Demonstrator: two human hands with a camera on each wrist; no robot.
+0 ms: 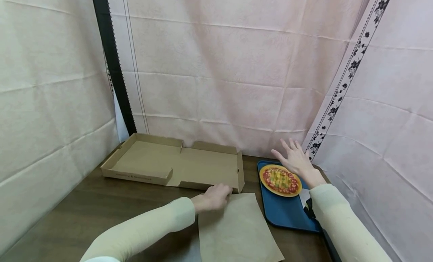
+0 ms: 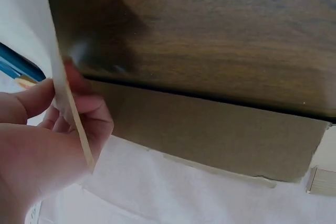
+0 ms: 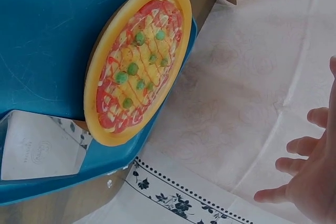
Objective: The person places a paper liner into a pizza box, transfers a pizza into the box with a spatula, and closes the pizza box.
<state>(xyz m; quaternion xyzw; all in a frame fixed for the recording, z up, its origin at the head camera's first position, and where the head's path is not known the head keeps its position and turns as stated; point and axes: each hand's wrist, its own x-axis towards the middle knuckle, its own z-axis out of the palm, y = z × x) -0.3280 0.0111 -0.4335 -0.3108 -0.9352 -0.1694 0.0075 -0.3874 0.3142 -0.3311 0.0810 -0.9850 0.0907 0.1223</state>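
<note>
My left hand (image 1: 214, 198) pinches the top edge of a brown sheet of paper (image 1: 238, 230). In the left wrist view the paper (image 2: 31, 19) runs between thumb and curled fingers. Just beyond that hand is an open cardboard pizza box (image 1: 203, 166), its lid and base spread flat. My right hand (image 1: 298, 160) holds nothing, its fingers spread over the far right part of a blue tray (image 1: 282, 215). On the tray lies a round pizza (image 1: 280, 180) with a yellow crust, red and yellow topping and green dots, seen closer in the right wrist view.
A flat metal pizza server (image 3: 44, 148) rests on the tray beside the pizza, its dark handle (image 1: 308, 209) partly behind the right sleeve. Pale cloth walls (image 1: 209, 85) enclose the brown wooden table (image 1: 84, 217) at the back and both sides.
</note>
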